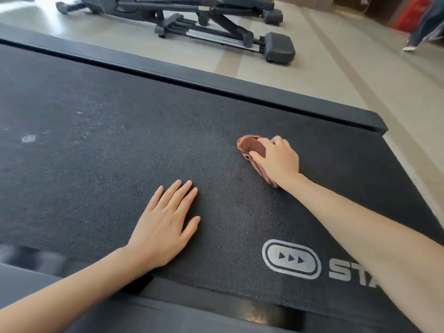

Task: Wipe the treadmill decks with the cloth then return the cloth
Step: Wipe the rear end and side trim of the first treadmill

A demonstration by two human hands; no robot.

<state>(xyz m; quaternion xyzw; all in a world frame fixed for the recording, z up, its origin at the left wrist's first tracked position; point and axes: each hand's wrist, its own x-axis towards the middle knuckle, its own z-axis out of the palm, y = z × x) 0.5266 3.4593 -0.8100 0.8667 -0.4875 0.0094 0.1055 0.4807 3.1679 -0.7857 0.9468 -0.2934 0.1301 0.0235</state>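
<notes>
Now right hand (pixel 276 159) gripping cloth (pixel 252 146), left hand (pixel 165 227) flat on deck (pixel 96 152)

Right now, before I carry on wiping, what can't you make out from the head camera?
Head view:
The cloth: mostly under the right hand; its underside is hidden.
The lettering: cut off by the right forearm.
The deck: near left edge blurred.
The pale spots: too small to tell dust from wear.
The exercise machine: upper part cut off by the top edge.
</notes>
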